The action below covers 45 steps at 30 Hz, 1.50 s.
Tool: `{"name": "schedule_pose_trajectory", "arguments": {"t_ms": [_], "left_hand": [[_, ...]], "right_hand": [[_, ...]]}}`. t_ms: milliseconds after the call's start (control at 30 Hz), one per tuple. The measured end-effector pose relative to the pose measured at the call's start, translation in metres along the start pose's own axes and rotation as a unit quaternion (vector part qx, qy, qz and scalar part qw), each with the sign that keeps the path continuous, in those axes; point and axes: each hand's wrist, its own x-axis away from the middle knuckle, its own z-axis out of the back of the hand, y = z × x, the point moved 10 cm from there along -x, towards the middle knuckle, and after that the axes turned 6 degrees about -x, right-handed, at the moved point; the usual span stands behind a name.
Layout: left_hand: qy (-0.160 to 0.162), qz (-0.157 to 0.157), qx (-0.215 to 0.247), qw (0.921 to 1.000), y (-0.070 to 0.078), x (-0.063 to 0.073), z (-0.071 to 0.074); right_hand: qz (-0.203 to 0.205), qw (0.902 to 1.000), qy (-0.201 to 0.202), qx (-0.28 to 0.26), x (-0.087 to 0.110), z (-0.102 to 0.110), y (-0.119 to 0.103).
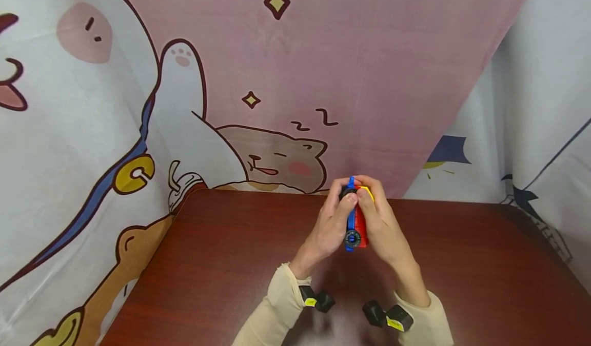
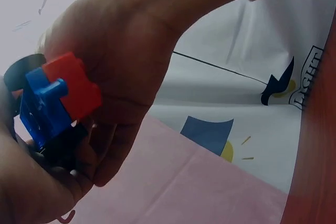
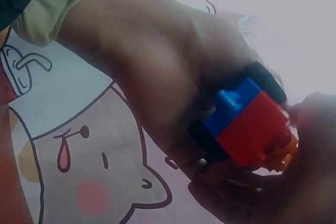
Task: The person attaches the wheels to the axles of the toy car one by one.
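Both hands hold a small toy vehicle of building blocks out over the table, one hand on each side. It has a blue base (image 1: pixel 351 220), red blocks (image 1: pixel 360 225), a yellow block (image 1: pixel 368 193) and black wheels (image 1: pixel 353 238). My left hand (image 1: pixel 329 227) grips the blue side, thumb near the far wheel. From the other side my right hand (image 1: pixel 384 229) grips the red and yellow blocks, its thumb on top. In the left wrist view a blue knob (image 2: pixel 52 88) sticks out beside the red block (image 2: pixel 76 85). The fingers hide much of the vehicle's far end.
A dark red-brown table (image 1: pixel 221 243) spreads under the hands. Behind it hangs a pink and white cloth (image 1: pixel 369 79) with cartoon animals, and pale cloth closes off both sides. Each cream sleeve (image 1: pixel 279 305) has a small black device (image 1: pixel 316 299) at the wrist.
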Motion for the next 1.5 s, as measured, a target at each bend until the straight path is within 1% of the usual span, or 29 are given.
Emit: {"name": "schedule_pose_trajectory", "arguments": {"t_ms": [100,133,200,233,333,367,400,433,500,567,600,633,733,767,800,833,867,933,1000,1033,1067,1100,1167,1233,1300,1400,1500], "left_hand": [[0.009,0.002,0.027,0.9996,0.0,-0.002,0.004],[0.014,0.007,0.037,0.9992,-0.002,-0.003,0.006],[0.03,0.016,0.061,0.9975,-0.004,-0.004,0.015],[0.045,0.018,0.072,0.9962,-0.005,-0.005,0.022],[0.097,0.022,0.11,0.989,-0.007,-0.004,0.043],[0.109,0.019,0.124,0.986,-0.006,-0.004,0.049],[0.119,0.018,0.139,0.983,-0.006,-0.005,0.052],[0.122,0.016,0.152,0.9807,-0.006,-0.005,0.054],[0.11,0.016,0.174,0.9785,-0.005,-0.007,0.051],[0.09,0.019,0.189,0.9776,-0.005,-0.009,0.044],[0.079,0.019,0.189,0.9786,-0.004,-0.01,0.04],[0.071,0.02,0.186,0.9798,-0.004,-0.01,0.036],[0.052,0.027,0.169,0.9839,-0.006,-0.009,0.028],[0.05,0.029,0.155,0.9862,-0.007,-0.009,0.027],[0.052,0.03,0.141,0.9882,-0.008,-0.009,0.027],[0.058,0.034,0.124,0.9901,-0.009,-0.009,0.028],[0.065,0.037,0.105,0.9917,-0.01,-0.008,0.029],[0.09,0.039,0.063,0.9932,-0.009,-0.007,0.034],[0.115,0.038,0.031,0.9922,-0.006,-0.004,0.039],[0.122,0.037,0.019,0.9916,-0.004,-0.003,0.04],[0.125,0.034,0.011,0.9915,-0.001,-0.002,0.039],[0.125,0.032,0.002,0.9917,0.002,-0.001,0.038],[0.113,0.028,-0.017,0.9931,0.005,0.0,0.034],[0.096,0.029,-0.034,0.9944,0.006,0.0,0.028],[0.084,0.032,-0.047,0.9948,0.005,0.0,0.024],[0.089,0.043,-0.047,0.994,0.0,-0.001,0.025],[0.099,0.058,-0.036,0.9927,-0.007,-0.003,0.028]], "right_hand": [[-0.008,0.9999,-0.009,-0.006,-0.001,-0.003,0.003],[-0.014,0.9997,-0.016,-0.011,-0.001,-0.005,0.005],[-0.028,0.9989,-0.033,-0.019,-0.002,-0.01,0.009],[-0.036,0.9983,-0.04,-0.022,-0.002,-0.012,0.011],[-0.07,0.9949,-0.064,-0.036,-0.002,-0.018,0.018],[-0.083,0.9927,-0.075,-0.044,-0.002,-0.021,0.021],[-0.096,0.99,-0.087,-0.056,-0.001,-0.023,0.023],[-0.106,0.9864,-0.102,-0.073,0.0,-0.025,0.024],[-0.118,0.9771,-0.137,-0.112,0.003,-0.03,0.024],[-0.114,0.965,-0.173,-0.161,0.005,-0.035,0.022],[-0.108,0.9574,-0.19,-0.188,0.006,-0.038,0.019],[-0.101,0.9492,-0.206,-0.216,0.006,-0.039,0.017],[-0.09,0.9193,-0.241,-0.298,0.008,-0.043,0.013],[-0.088,0.9119,-0.245,-0.317,0.008,-0.042,0.013],[-0.088,0.9082,-0.242,-0.33,0.008,-0.041,0.013],[-0.085,0.9086,-0.234,-0.335,0.008,-0.038,0.013],[-0.084,0.9129,-0.219,-0.334,0.006,-0.034,0.014],[-0.086,0.9279,-0.176,-0.318,0.003,-0.025,0.017],[-0.092,0.9475,-0.118,-0.282,0.0,-0.013,0.022],[-0.095,0.9567,-0.088,-0.261,-0.002,-0.007,0.025],[-0.098,0.9653,-0.06,-0.235,-0.003,-0.001,0.027],[-0.1,0.9713,-0.035,-0.213,-0.004,0.005,0.029],[-0.103,0.9805,0.003,-0.167,-0.006,0.013,0.032],[-0.103,0.9856,0.025,-0.131,-0.007,0.019,0.033],[-0.104,0.9882,0.034,-0.106,-0.007,0.02,0.035],[-0.103,0.9913,0.034,-0.074,-0.008,0.019,0.035],[-0.102,0.9914,0.044,-0.07,-0.008,0.021,0.035]]}}
